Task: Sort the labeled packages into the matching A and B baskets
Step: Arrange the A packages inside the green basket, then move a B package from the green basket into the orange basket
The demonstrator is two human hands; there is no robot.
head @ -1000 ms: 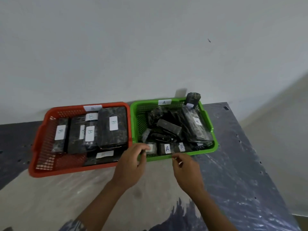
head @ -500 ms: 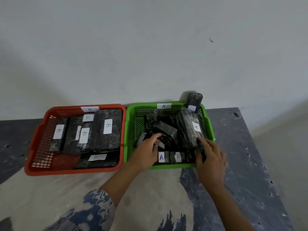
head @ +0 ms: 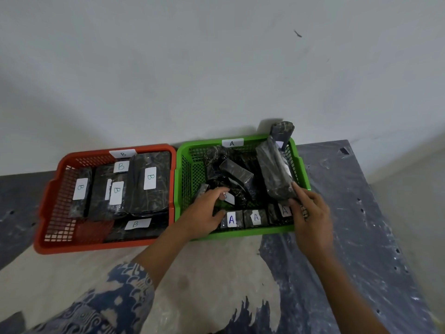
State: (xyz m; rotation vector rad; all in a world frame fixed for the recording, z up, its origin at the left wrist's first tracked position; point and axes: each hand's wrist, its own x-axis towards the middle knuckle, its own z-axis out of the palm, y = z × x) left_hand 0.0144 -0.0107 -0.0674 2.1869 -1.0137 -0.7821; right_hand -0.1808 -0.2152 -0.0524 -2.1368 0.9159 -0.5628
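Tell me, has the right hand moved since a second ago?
Yes. The right hand went from in front of the green basket, near its middle, over to the basket's right front corner, touching a tall package.

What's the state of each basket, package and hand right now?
Orange basket: on the table, holds flat B-labeled packages.
Green basket: beside it, touching, piled with A-labeled packages.
Large package: tilted, leaning on the pile.
Left hand: in the green basket, fingers curled round a small package.
Right hand: fingers against the large package's near end.
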